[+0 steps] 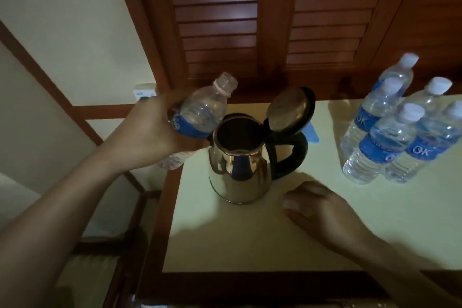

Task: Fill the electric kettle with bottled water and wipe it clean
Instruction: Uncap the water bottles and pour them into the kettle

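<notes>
Steel kettle (238, 170) stands on the pale table (312, 240) with its lid (287, 110) swung up and open. My left hand (152, 130) grips an uncapped bottle (200, 112) tilted beside its rim, while my right hand (322, 205) rests loosely open on the table, near five capped bottles (390, 137)

Both forearms are bare, no sleeves reaching into sight. The left hand (150, 130) and right hand (322, 210) carry no rings, watch or gloves.
</notes>
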